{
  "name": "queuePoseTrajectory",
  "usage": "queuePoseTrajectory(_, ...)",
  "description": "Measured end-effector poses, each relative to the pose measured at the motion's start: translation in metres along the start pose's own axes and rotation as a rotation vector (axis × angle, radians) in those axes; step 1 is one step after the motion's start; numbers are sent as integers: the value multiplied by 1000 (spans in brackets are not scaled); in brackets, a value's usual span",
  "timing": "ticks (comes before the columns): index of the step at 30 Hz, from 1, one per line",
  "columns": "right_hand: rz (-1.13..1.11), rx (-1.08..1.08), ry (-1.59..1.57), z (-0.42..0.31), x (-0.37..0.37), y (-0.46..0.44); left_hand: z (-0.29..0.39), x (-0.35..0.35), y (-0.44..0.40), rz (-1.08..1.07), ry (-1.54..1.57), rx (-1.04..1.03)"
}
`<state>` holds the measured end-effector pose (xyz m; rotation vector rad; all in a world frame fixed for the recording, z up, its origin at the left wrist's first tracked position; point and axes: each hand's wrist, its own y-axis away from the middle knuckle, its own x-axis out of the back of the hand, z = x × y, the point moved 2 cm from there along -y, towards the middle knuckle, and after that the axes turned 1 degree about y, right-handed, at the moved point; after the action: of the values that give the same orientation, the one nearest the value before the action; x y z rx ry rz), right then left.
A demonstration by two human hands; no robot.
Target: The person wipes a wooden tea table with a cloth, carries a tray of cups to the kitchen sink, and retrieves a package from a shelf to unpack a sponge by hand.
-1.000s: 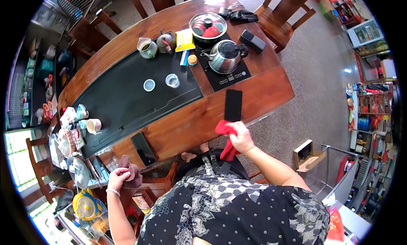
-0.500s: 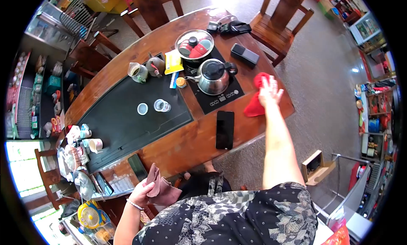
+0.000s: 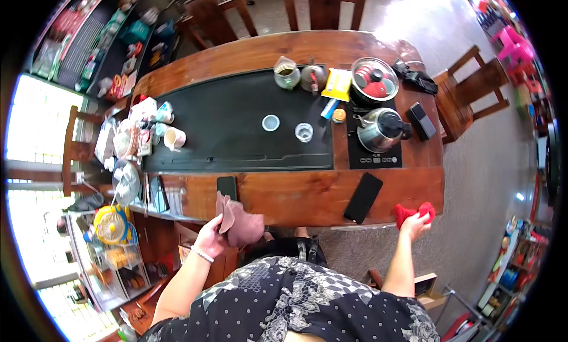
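My left hand [image 3: 210, 238], with a beaded bracelet at the wrist, is closed on a dusty-pink cloth [image 3: 245, 225] that hangs over the table's front edge. My right hand [image 3: 416, 225] grips a bunched red cloth [image 3: 406, 213] at the table's front right corner. Left of the red cloth, a black phone [image 3: 362, 198] lies slanted on the wood. A second dark phone [image 3: 227, 187] rests just beyond the pink cloth, which partly covers it.
A steel kettle [image 3: 378, 131] and a lidded glass pot [image 3: 375, 81] stand on the cooktop at right. On the black tray [image 3: 225, 123] are a glass pitcher [image 3: 286, 74], a teapot [image 3: 313, 79] and small cups. Chairs surround the table [image 3: 284, 191].
My right hand has drawn back toward me with the red cloth, now bunched in its fingers. My left hand still holds the pink cloth. The view has turned, and the near phone now lies slanted.
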<state>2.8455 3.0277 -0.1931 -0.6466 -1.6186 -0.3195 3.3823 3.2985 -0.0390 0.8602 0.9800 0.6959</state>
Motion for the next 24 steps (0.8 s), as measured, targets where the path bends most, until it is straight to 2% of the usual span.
queuePoseTrajectory(1, -121, -88, -68, -10, 13, 20, 1, -5, -4, -33, 49, -11)
queuePoseTrajectory(3, -270, -33, -146, 7, 7, 43, 3, -5, -16, -63, 111, -5)
queuePoseTrajectory(4, -381, -20, -182, 27, -8, 46, 6, 5, -24, -326, 224, 82)
queuePoseTrajectory(5, -492, -69, -582, 47, -21, 53, 10, -10, -22, -160, 185, 47)
queuePoseTrajectory(7, -905, -472, -1076, 33, 11, 56, 13, -6, -32, -141, 223, 53)
queuePoseTrajectory(8, -836, -455, -1099, -1, 53, 65, 17, -11, -30, -160, 235, 46)
queuePoseTrajectory(9, -877, -435, -1190, -20, 72, 68, 24, -19, -25, -184, 242, 35)
queuePoseTrajectory(11, -1311, -349, -1315, -67, 121, 70, 32, -26, -19, -181, 254, 14)
queuePoseTrajectory(15, -1181, 56, -1115, -150, 114, 94, 39, -5, -25, -264, 322, 6)
queuePoseTrajectory(16, -1201, 101, -1118, -167, 98, 108, 39, 0, -25, -251, 330, 8)
queuePoseTrajectory(17, -1121, 298, -1026, -174, 62, 119, 40, 4, -25, -241, 336, 13)
queuePoseTrajectory(19, -942, 647, -747, -203, 30, 162, 43, 13, -24, -213, 326, 23)
queuePoseTrajectory(21, -691, 962, -234, -211, -2, 218, 47, 23, -25, -253, 322, 27)
queuePoseTrajectory(23, -1194, 933, -389, -230, -16, 260, 53, 30, -28, -248, 290, -14)
queuePoseTrajectory(24, -1593, 535, -648, -244, 7, 287, 57, 31, -26, -243, 235, -51)
